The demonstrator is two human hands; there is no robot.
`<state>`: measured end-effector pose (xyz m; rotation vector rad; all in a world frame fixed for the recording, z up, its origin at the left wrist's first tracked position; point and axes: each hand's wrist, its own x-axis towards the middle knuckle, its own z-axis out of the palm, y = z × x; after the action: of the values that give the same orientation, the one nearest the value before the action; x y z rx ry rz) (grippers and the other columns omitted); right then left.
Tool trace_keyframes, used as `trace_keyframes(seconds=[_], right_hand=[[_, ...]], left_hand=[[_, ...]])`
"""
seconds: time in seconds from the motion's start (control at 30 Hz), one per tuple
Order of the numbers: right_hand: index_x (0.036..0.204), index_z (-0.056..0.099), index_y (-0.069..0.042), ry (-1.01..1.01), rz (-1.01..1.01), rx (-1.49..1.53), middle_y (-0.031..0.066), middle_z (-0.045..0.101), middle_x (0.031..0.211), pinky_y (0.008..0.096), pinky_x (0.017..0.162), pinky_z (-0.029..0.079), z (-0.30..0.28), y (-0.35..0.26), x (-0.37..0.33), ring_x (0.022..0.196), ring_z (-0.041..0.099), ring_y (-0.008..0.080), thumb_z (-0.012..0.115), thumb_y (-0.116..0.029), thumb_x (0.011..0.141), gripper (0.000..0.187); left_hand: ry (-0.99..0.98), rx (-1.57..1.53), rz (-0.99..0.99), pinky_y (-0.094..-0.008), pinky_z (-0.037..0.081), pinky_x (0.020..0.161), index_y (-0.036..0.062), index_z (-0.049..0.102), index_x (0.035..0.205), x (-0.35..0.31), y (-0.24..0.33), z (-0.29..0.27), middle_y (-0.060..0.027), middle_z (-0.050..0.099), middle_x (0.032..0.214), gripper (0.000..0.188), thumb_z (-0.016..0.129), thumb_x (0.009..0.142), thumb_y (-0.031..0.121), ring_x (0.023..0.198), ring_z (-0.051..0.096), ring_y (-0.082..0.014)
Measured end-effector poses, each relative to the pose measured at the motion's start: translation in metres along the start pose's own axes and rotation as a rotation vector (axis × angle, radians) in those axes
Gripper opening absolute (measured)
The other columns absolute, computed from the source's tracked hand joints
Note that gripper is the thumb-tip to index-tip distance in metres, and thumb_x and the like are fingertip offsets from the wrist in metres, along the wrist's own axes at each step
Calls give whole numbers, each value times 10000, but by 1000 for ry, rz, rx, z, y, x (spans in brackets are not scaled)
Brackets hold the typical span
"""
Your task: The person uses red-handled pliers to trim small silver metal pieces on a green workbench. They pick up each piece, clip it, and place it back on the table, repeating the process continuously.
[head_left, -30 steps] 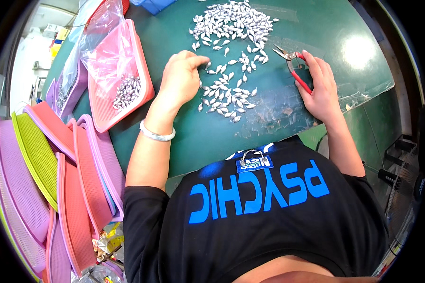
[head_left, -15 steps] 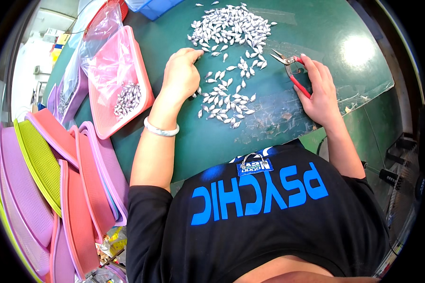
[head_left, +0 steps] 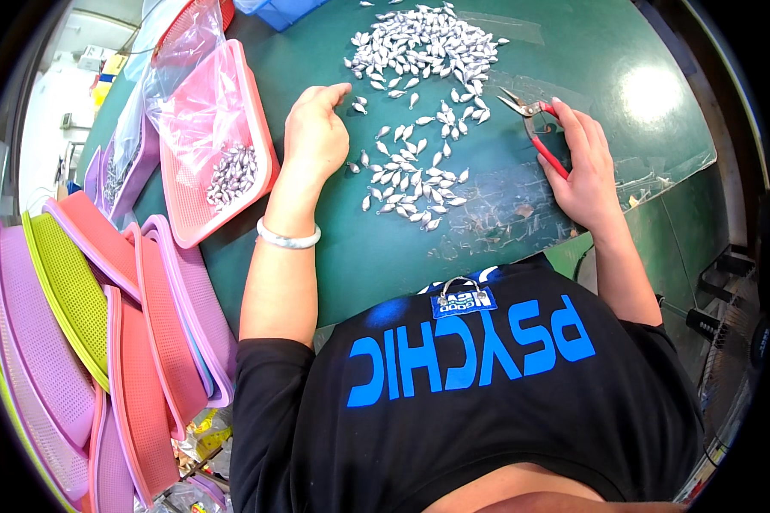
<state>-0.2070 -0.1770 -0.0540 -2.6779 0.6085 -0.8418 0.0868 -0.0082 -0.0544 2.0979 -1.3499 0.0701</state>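
Red-handled pruning snips (head_left: 549, 154) rest in my right hand (head_left: 583, 171), their blades parted and pointing up and left over the table. My left hand (head_left: 316, 132) is at the left edge of the scattered fishing weights, its fingers curled under and its index finger stretched toward them. Whatever its palm may hold is hidden. The weights are small, silvery teardrops with end loops. A dense pile (head_left: 428, 43) of them lies at the far side, and a looser spread (head_left: 415, 184) sits between my hands.
A pink basket (head_left: 261, 145) left of my hand holds plastic film and more weights (head_left: 233, 175). Stacked purple, pink and green baskets (head_left: 68, 299) fill the lower left. A blue bin (head_left: 287, 10) stands at the far edge of the green table (head_left: 590, 51).
My left hand has drawn slightly left, away from the pile, and weights near its fingertips now show. My right hand keeps hold of the snips.
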Motion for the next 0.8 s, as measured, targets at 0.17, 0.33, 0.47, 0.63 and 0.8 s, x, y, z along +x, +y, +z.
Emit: trace_keyframes(seconds=[0.17, 0.33, 0.47, 0.63, 0.8], right_hand=[[1308, 432, -18, -6, 3, -3, 178, 530, 1166, 415, 910, 414, 0, 1, 0, 1049, 510, 355, 684, -22, 681, 676], [1310, 430, -19, -4, 0, -1, 176, 529, 1161, 415, 904, 415, -1, -1, 0, 1040, 511, 356, 689, -27, 683, 679], [1311, 427, -22, -5, -1, 5, 173, 530, 1151, 414, 895, 416, -1, 0, 0, 1026, 512, 353, 691, -30, 686, 678], [1314, 424, -27, -2, -7, 0, 170, 521, 1160, 416, 900, 411, 1, 2, -1, 1029, 507, 348, 694, -34, 690, 680], [1319, 418, -31, -14, 13, -9, 166, 515, 1170, 413, 906, 407, -1, 0, -1, 1032, 505, 347, 703, -38, 685, 696]], left_hand=[[-124, -30, 38, -311, 492, 819, 7, 646, 1051, -1, 6, -1, -139, 637, 923, 377, 392, 794, -100, 884, 633, -240], [-240, -182, -64, -314, 491, 810, 3, 651, 1034, 2, 16, -6, -139, 634, 924, 368, 394, 790, -97, 871, 629, -247], [-12, -8, 106, -332, 474, 853, 0, 649, 1047, 15, 14, 5, -156, 619, 998, 374, 394, 790, -95, 946, 602, -292], [-71, 120, 164, -338, 466, 872, 3, 662, 1007, 24, 16, 13, -164, 620, 1008, 372, 402, 760, -96, 976, 596, -307], [-103, -67, 48, -329, 498, 784, 6, 678, 860, 22, 11, 1, -133, 646, 840, 307, 411, 744, -92, 816, 639, -270]])
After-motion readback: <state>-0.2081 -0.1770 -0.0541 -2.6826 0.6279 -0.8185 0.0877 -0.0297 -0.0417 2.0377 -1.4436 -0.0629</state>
